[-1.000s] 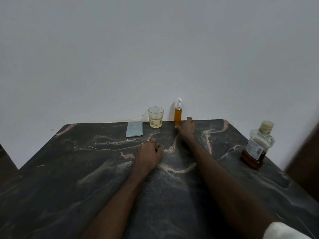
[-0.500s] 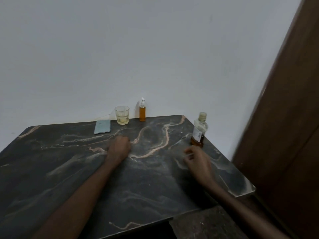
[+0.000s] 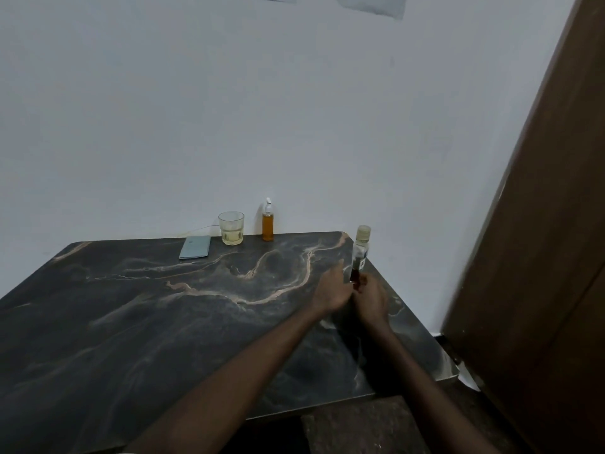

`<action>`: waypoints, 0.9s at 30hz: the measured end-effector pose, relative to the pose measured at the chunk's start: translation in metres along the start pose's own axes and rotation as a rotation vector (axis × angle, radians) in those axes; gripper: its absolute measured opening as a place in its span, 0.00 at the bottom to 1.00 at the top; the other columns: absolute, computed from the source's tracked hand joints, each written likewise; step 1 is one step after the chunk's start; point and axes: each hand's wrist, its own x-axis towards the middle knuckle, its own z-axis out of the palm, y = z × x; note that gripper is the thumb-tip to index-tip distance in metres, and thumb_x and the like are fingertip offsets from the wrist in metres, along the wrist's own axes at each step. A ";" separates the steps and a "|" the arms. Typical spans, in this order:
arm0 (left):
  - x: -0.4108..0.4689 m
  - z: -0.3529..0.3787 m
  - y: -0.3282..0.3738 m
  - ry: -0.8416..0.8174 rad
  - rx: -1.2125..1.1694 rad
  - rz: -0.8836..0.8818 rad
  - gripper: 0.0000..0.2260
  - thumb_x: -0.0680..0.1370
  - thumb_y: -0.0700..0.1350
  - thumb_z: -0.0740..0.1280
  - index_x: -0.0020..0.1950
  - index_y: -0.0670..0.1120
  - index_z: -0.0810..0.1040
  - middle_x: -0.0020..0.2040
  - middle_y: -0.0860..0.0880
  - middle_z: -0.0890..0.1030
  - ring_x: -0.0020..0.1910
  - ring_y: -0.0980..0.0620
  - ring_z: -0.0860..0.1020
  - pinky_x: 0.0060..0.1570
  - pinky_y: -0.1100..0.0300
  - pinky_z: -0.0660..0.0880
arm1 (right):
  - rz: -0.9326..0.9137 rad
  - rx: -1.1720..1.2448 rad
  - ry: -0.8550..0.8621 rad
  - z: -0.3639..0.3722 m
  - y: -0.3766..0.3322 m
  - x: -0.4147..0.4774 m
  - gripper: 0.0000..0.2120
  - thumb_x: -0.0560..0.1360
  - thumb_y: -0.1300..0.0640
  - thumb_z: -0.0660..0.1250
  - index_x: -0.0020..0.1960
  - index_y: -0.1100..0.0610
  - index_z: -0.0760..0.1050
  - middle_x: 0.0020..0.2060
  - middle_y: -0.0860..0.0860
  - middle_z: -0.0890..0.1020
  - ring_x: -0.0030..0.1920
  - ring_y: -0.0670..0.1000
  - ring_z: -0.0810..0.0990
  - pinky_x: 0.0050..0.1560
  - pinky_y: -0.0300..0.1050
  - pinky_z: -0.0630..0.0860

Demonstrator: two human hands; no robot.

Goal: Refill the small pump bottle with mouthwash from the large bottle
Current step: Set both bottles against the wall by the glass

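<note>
Plain home room: dark marble table point(image 3: 137, 316), bare white wall point(image 3: 229, 109), brown wooden door point(image 3: 550, 257).

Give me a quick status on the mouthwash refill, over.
Right hand gripping the large bottle low down, left hand open beside it. Bottle capped. Pump bottle untouched by the wall, next to the glass. Nothing in the way.

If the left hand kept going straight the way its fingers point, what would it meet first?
Probably the large bottle: the left hand reaches toward its base, with the right hand on the other side; contact is unclear.
</note>
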 end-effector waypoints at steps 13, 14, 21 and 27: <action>0.041 0.028 -0.014 0.279 -0.140 -0.014 0.14 0.79 0.39 0.71 0.65 0.41 0.77 0.62 0.43 0.84 0.60 0.46 0.83 0.58 0.55 0.78 | -0.022 0.158 -0.041 -0.017 0.010 0.042 0.15 0.79 0.62 0.70 0.64 0.53 0.79 0.57 0.51 0.85 0.54 0.48 0.82 0.58 0.44 0.76; 0.040 0.024 -0.017 0.275 -0.124 0.000 0.15 0.80 0.38 0.69 0.67 0.42 0.75 0.63 0.43 0.83 0.61 0.45 0.82 0.58 0.55 0.79 | -0.030 0.154 -0.032 -0.016 0.013 0.045 0.13 0.78 0.60 0.72 0.62 0.53 0.79 0.55 0.50 0.86 0.53 0.48 0.83 0.56 0.43 0.76; 0.023 0.007 -0.051 0.328 -0.047 0.015 0.14 0.83 0.40 0.66 0.68 0.47 0.70 0.66 0.47 0.79 0.63 0.50 0.80 0.57 0.56 0.81 | -0.092 0.210 -0.135 0.002 0.023 0.047 0.10 0.77 0.59 0.75 0.56 0.51 0.79 0.49 0.48 0.87 0.48 0.45 0.86 0.52 0.48 0.85; 0.012 0.012 -0.064 0.469 -0.020 -0.065 0.05 0.82 0.43 0.68 0.58 0.49 0.78 0.58 0.49 0.81 0.54 0.57 0.79 0.49 0.63 0.79 | -0.111 0.214 -0.093 0.017 0.017 0.040 0.10 0.75 0.58 0.77 0.54 0.49 0.81 0.46 0.45 0.86 0.47 0.44 0.86 0.53 0.50 0.85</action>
